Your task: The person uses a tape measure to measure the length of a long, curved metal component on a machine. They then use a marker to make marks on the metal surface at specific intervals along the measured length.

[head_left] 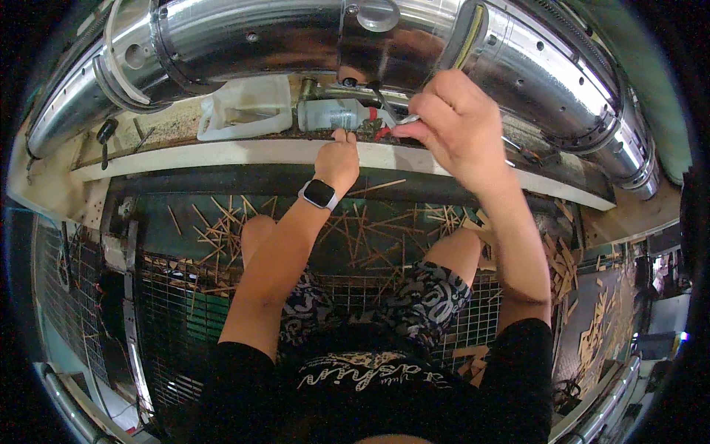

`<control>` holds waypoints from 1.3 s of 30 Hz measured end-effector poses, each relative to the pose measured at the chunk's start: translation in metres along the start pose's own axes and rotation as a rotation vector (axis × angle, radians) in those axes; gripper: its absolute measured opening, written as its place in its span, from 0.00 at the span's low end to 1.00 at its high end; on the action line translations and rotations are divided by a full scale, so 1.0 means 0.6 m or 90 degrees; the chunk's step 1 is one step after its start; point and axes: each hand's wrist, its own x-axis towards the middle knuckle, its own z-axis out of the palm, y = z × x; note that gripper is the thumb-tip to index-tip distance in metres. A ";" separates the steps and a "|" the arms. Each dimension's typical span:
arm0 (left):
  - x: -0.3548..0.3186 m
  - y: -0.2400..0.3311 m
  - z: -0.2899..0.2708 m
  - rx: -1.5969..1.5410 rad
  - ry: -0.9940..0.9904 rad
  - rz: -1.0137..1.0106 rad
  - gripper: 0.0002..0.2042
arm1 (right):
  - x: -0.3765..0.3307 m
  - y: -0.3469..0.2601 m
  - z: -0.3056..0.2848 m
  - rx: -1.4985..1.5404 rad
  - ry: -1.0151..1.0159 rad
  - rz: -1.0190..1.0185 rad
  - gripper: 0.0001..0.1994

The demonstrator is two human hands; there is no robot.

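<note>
The step in hand appears to be positioning the slim silver metal tool (pixel 407 119), pinched between the right hand's (pixel 466 124) thumb and fingers beneath the large polished steel roller (pixel 281 41); the next move likely calls for a steady grip clear of the translucent plastic bottle (pixel 316 116) lying alongside. The left hand (pixel 338 166) is at the bottle's lower edge; whether its fingers grip anything, I cannot tell. A long off-white ledge (pixel 244 153) runs below, with thin brown strips (pixel 222 238) scattered beneath it.
</note>
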 end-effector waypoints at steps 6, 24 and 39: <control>0.001 -0.007 0.005 0.017 -0.006 0.003 0.12 | -0.018 -0.032 0.065 -0.108 0.224 0.114 0.16; 0.000 -0.011 0.010 -0.071 -0.007 0.009 0.12 | -0.018 -0.025 0.109 0.309 0.156 0.191 0.10; -0.024 -0.121 -0.028 -0.038 -0.099 -0.047 0.20 | -0.107 0.003 0.101 0.297 -0.046 0.433 0.06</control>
